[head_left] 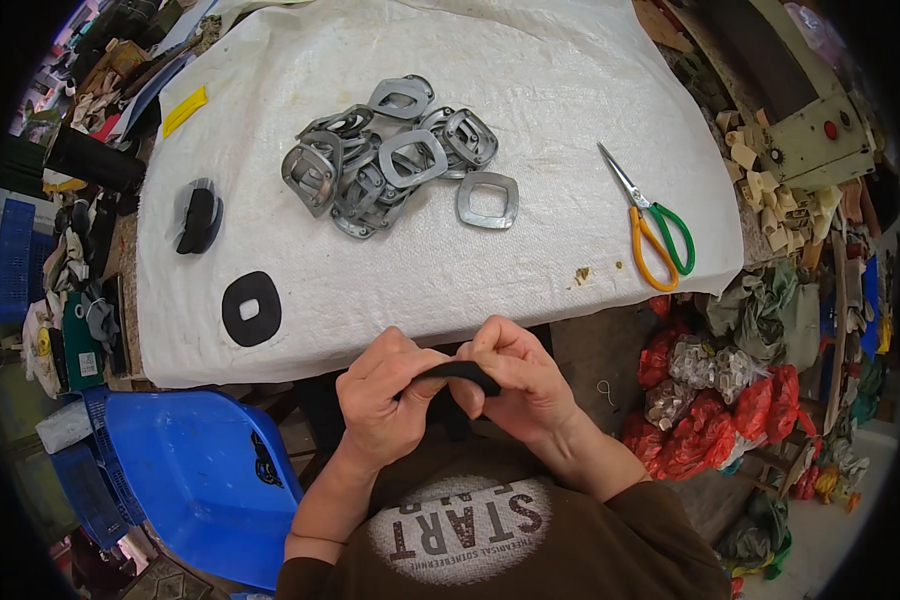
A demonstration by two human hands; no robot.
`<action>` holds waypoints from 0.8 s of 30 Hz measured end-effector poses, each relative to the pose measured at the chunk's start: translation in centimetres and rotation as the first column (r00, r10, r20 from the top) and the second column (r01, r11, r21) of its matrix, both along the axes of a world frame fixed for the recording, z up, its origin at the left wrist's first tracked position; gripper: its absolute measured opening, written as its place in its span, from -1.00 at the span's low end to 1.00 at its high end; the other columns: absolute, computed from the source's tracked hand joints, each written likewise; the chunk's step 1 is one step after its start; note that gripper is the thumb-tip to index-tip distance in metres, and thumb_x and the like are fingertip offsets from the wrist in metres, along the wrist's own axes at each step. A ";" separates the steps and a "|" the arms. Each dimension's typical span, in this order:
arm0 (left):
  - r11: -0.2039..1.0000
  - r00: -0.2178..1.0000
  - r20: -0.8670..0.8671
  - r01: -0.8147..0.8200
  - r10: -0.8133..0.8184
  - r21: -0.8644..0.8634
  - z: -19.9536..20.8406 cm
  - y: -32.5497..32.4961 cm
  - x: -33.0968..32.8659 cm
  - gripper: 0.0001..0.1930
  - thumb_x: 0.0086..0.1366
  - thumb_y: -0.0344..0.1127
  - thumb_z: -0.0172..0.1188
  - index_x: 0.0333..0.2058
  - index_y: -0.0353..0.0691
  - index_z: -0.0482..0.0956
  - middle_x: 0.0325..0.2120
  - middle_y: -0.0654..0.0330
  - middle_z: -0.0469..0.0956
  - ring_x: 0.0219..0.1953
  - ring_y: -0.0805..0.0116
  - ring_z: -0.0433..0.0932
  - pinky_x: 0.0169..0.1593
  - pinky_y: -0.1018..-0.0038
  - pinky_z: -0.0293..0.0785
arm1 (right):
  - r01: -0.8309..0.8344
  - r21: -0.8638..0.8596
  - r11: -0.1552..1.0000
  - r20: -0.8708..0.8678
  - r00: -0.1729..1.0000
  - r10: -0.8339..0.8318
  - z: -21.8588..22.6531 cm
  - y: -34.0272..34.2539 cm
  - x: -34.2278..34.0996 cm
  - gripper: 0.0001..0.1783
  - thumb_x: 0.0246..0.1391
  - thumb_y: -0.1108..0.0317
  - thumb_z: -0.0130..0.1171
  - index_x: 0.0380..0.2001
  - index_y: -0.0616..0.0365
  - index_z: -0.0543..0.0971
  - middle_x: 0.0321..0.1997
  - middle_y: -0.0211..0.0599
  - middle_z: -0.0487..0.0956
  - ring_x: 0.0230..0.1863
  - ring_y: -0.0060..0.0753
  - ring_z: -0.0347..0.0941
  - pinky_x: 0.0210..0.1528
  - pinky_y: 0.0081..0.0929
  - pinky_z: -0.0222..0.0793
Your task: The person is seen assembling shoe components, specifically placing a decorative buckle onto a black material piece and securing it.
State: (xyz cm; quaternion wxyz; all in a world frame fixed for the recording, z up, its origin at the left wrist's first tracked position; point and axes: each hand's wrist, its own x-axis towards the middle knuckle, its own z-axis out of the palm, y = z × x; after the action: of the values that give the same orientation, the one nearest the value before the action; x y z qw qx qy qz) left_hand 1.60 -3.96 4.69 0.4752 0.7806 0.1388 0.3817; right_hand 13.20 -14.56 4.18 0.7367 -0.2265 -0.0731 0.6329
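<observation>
Close to my chest, just off the table's front edge, my left hand [392,398] and my right hand [516,378] pinch a black pad [458,371] by its two ends. It is bent into an arch and seen nearly edge-on; the fingers cover its ends. A flat black pad [238,318] with a square hole lies on the table's left front. Beyond my hands is a heap of grey metal frames [360,185], with a single grey frame [487,202] at its right. Scissors [647,225] with one orange and one green handle lie further right, blades pointing away.
White woven sheeting [570,90] covers the table. On it, left, are a stack of black pads [200,218] and a yellow strip [184,110]. A blue tub [185,470] stands at lower left, holding a black piece [264,462]. Red plastic bags [695,432] are at right.
</observation>
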 end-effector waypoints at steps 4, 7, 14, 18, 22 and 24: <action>0.998 0.998 -0.033 0.056 -0.057 -0.010 0.4 -0.3 0.2 -0.86 0.00 -0.48 0.24 -0.40 -0.31 0.53 -0.66 0.23 0.39 -0.63 0.42 0.35 -0.55 0.59 0.27 | -0.040 0.010 0.999 0.004 0.999 0.040 -0.3 -0.1 0.4 -0.84 0.13 0.34 -0.02 -0.39 0.22 0.37 -0.52 -0.25 0.46 -0.55 -0.43 0.39 -0.41 -0.49 0.32; 0.997 0.998 -0.059 0.017 -0.022 -0.075 0.3 -0.1 0.1 -0.87 0.08 -0.36 0.22 -0.44 -0.30 0.54 -0.66 0.24 0.43 -0.62 0.48 0.31 -0.53 0.60 0.20 | -0.008 -0.093 0.996 0.084 0.996 0.016 0.4 0.3 0.6 -0.81 0.14 0.31 -0.04 -0.31 0.25 0.39 -0.50 -0.25 0.47 -0.51 -0.43 0.41 -0.38 -0.51 0.34; 0.997 0.991 -0.130 0.008 0.002 0.074 0.8 0.1 0.2 -0.83 -0.10 -0.52 0.27 -0.44 -0.31 0.55 -0.65 0.22 0.39 -0.62 0.41 0.36 -0.57 0.57 0.28 | 0.062 0.013 0.998 0.554 0.831 -0.059 -0.8 -0.2 1.3 -0.80 0.15 0.28 -0.05 -0.39 0.22 0.35 -0.44 -0.18 0.44 -0.42 -0.41 0.37 -0.32 -0.45 0.32; 0.979 1.000 -0.005 -0.008 0.009 0.204 0.5 0.2 0.6 -0.75 -0.24 -0.58 0.29 -0.46 -0.31 0.56 -0.64 0.25 0.41 -0.62 0.42 0.35 -0.58 0.57 0.27 | 0.045 -0.009 0.999 0.324 0.945 -0.040 0.0 -0.2 0.7 -0.84 0.10 0.33 0.02 -0.46 0.18 0.35 -0.45 -0.27 0.43 -0.45 -0.48 0.36 -0.34 -0.53 0.29; 0.975 1.000 0.016 -0.006 0.002 0.221 0.6 0.1 0.7 -0.72 -0.28 -0.59 0.29 -0.45 -0.31 0.56 -0.63 0.25 0.42 -0.62 0.42 0.34 -0.58 0.57 0.27 | -0.065 0.026 0.998 -0.001 0.998 0.065 -0.1 -0.1 0.9 -0.89 0.06 0.39 0.05 -0.44 0.19 0.37 -0.46 -0.30 0.43 -0.48 -0.51 0.36 -0.36 -0.59 0.30; 0.977 1.000 -0.008 -0.010 0.012 0.215 0.8 0.0 0.7 -0.72 -0.27 -0.59 0.28 -0.45 -0.31 0.56 -0.64 0.26 0.42 -0.63 0.42 0.34 -0.57 0.57 0.28 | -0.084 -0.002 0.996 -0.023 0.996 0.084 -0.1 0.0 1.0 -0.89 0.08 0.39 0.02 -0.39 0.20 0.38 -0.46 -0.28 0.43 -0.47 -0.48 0.37 -0.35 -0.56 0.31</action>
State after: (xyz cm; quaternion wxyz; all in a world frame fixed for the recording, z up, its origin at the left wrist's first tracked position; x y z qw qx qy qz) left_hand 2.28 -3.91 5.47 0.3853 0.8283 0.1035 0.3933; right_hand 14.24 -14.59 4.04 0.7098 -0.2170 -0.0732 0.6661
